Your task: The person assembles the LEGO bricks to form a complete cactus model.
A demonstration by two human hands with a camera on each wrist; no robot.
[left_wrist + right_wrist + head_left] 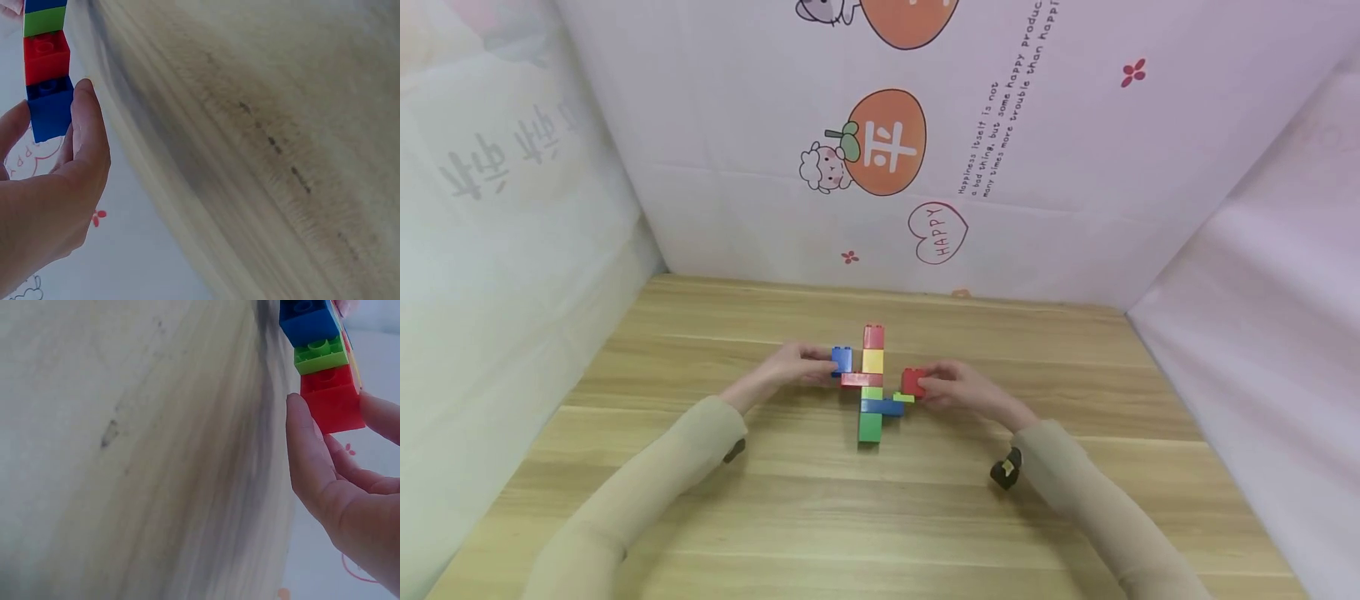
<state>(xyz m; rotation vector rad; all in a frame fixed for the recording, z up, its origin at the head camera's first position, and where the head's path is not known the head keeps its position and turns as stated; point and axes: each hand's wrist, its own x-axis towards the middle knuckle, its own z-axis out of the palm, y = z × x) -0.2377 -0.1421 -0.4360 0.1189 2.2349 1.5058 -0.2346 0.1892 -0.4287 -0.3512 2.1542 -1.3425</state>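
Observation:
A stacked figure of toy building bricks stands on the wooden table, with a green brick [869, 428] lowest and a yellow brick [872, 362] and a red brick [874, 337] at the top of its column. My left hand [797, 364] pinches a blue brick [52, 114] between thumb and finger, at the outer end of a flat red brick [854, 380]. On the other side, my right hand [953, 387] pinches a red brick [334, 406] by its sides. Under that one sits a thin lime brick [321, 357], close to a flat blue brick [891, 407] reaching out from the column.
The wooden table [880, 517] extends in front of the bricks. Behind it rises a white printed cloth [737, 217], and more white cloth hangs at the left [512, 250] and right [1262, 317] sides. Both forearms wear beige sleeves [647, 483].

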